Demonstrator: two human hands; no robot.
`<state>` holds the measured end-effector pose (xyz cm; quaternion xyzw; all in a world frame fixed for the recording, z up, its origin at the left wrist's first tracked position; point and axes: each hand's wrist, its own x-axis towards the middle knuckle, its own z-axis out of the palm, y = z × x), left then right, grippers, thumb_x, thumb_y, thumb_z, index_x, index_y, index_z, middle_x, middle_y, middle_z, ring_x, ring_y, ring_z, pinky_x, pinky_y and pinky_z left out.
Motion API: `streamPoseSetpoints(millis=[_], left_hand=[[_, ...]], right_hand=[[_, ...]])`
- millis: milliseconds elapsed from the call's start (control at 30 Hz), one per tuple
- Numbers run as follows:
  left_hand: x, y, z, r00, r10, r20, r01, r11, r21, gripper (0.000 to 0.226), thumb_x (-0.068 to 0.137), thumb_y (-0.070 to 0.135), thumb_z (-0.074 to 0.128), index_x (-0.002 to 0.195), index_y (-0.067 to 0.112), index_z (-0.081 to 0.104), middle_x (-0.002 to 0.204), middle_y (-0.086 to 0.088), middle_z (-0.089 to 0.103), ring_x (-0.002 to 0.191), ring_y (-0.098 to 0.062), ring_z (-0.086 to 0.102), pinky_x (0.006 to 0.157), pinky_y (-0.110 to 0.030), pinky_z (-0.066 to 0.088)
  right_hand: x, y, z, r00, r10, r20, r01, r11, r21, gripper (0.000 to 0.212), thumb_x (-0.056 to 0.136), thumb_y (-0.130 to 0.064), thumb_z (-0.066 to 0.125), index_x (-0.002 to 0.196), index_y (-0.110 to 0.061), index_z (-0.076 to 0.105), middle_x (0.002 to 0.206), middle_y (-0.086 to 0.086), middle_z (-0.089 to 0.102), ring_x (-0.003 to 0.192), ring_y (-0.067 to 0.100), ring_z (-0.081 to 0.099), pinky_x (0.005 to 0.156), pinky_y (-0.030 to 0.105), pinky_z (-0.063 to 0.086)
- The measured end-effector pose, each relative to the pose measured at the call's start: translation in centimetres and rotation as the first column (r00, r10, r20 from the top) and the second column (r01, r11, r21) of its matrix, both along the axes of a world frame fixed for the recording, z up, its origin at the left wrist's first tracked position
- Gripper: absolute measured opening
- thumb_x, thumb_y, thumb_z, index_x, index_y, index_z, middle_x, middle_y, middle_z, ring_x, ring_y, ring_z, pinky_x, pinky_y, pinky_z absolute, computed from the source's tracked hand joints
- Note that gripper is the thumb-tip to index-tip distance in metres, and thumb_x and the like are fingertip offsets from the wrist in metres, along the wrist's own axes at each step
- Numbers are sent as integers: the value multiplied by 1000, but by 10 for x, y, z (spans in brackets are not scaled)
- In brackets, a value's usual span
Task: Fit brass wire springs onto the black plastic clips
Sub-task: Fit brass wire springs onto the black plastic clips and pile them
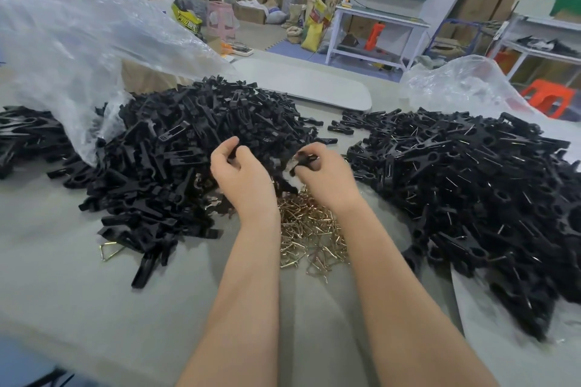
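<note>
we are working at a wide grey table (63, 308), its top matte and smooth. the biggest thing lying on it is the left heap (195, 141) of black plastic clips. these are flat, tapered, matte pieces with slots and round notches, piling up loosely and spilling out from under a crumpled clear bag (78, 41). the right heap (471, 185) is lying apart from it, and there thin bright wire is glinting on many of the clips. a second clear bag (465, 85) is bunching up behind that heap. between the two heaps, near us, the springs (311, 232) are sitting in a small tangle of shiny brass wire bent into little triangles. one loose spring (110, 251) is lying at the near edge of the left heap. our two forearms are reaching over the springs. our right hand (327, 176) is curling its fingers and thumb around a single black clip (303, 162), holding it above the gap between the heaps. our left hand (242, 176) is hovering beside it, fingers bent toward the thumb over the left heap. we cannot tell whether it is pinching anything.
</note>
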<state>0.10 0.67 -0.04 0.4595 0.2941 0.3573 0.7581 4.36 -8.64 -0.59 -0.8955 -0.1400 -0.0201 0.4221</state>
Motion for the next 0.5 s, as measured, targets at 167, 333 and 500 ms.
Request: streamPoseSetpoints(millis=[167, 333, 500], left_hand=[[4, -5, -7, 996, -82, -22, 85, 982, 171, 17, 94, 13, 47, 105, 22, 56, 110, 6, 57, 85, -1, 55, 71, -6, 41], [7, -15, -10, 878, -447, -174, 472, 742, 475, 24, 96, 16, 51, 116, 22, 61, 107, 10, 62, 94, 5, 57, 84, -9, 45], [3, -26, -12, 708, -642, -293, 677, 499, 542, 22, 96, 11, 51, 107, 17, 68, 99, -2, 71, 96, -18, 66, 93, -39, 52]], right_hand=[[-5, -14, 1, 996, -52, -73, 69, 964, 256, 14, 90, -18, 61, 101, -27, 59, 87, 3, 67, 77, 15, 61, 63, 25, 46], [-17, -35, 7, 977, 79, -197, 69, 762, 644, 15, 91, -4, 59, 100, -16, 62, 85, 5, 68, 82, 19, 64, 83, 36, 56], [-29, -56, 1, 989, 71, -131, 19, 810, 587, 19, 91, 0, 56, 107, -9, 61, 96, 23, 68, 87, 29, 68, 84, 38, 57]])
